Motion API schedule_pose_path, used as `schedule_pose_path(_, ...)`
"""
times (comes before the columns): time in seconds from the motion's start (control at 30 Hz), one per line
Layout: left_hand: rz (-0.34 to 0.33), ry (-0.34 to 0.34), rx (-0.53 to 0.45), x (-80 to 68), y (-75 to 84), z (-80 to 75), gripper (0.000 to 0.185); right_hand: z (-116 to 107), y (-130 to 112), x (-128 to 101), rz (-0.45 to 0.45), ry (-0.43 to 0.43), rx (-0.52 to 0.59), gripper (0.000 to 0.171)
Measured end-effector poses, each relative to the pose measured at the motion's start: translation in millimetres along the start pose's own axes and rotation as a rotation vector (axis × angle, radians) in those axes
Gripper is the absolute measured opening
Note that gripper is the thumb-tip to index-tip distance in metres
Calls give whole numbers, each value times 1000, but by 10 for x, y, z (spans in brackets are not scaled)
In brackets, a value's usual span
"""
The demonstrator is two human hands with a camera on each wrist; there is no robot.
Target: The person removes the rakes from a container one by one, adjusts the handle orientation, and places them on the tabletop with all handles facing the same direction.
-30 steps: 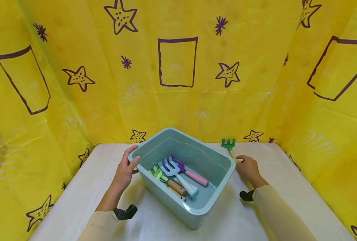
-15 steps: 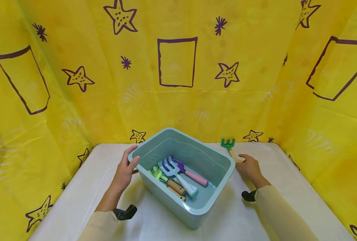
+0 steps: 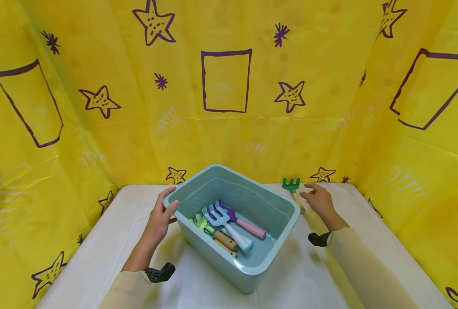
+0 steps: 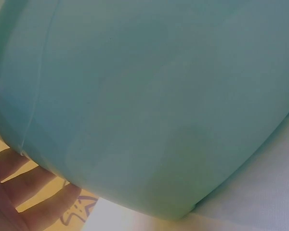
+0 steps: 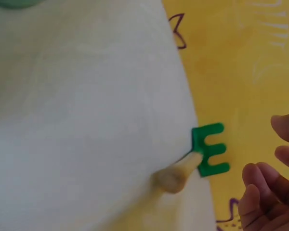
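A pale teal plastic bin (image 3: 217, 259) stands at an angle on the table. My left hand (image 3: 158, 221) grips its left corner, thumb over the rim. The bin's wall (image 4: 149, 106) fills most of the left wrist view. Beyond the bin's right corner is a small green hand rake (image 3: 291, 184) with a pale wooden handle. My right hand (image 3: 320, 201) is just right of that handle, apart from it, holding nothing. In the right wrist view, a gap separates the fingers (image 5: 253, 202) from the rake's green tines (image 5: 209, 149).
Inside the bin lie a light blue hand fork (image 3: 230, 229), a purple-headed tool with a pink handle (image 3: 251, 227), a lime-green rake with a brown handle (image 3: 225, 239) and further partly covered tools. A white cloth (image 3: 306, 274) covers the table. Yellow curtains (image 3: 229, 141) surround it.
My right hand has let go of the green rake's handle and moved slightly up from it. The rake stays nearly where it was. My left hand keeps its grip on the bin.
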State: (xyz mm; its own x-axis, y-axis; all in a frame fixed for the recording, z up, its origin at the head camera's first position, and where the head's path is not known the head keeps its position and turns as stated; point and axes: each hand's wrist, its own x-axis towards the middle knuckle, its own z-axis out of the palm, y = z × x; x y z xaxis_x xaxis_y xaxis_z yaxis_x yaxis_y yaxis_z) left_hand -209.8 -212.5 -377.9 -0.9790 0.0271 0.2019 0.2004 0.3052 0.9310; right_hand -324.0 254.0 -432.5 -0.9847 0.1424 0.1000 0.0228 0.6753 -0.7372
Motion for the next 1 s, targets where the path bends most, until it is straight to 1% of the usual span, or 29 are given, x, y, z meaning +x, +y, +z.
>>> schedule_pose_path(0.27, 2, -2, -3, 3, -8, -1, 52, -180, -411, 97, -27, -12, 75, 50)
schedule_pose_path(0.57, 4, -4, -4, 5, -12, 1, 51, -406, -922, 107, -138, -59, 100, 53)
schedule_pose_path(0.67, -1, -2, -8, 35, -78, -2, 51, -439, -1054, 107, -153, -74, 110, 53)
schedule_pose_path(0.87, -1, 6, -9, 131, -331, -11, 53, -458, -1311, 110, -162, -109, 133, 53)
schedule_pose_path(1.0, 9, 15, -8, 153, -407, -16, 53, -439, -1468, 122, -192, -151, 139, 52)
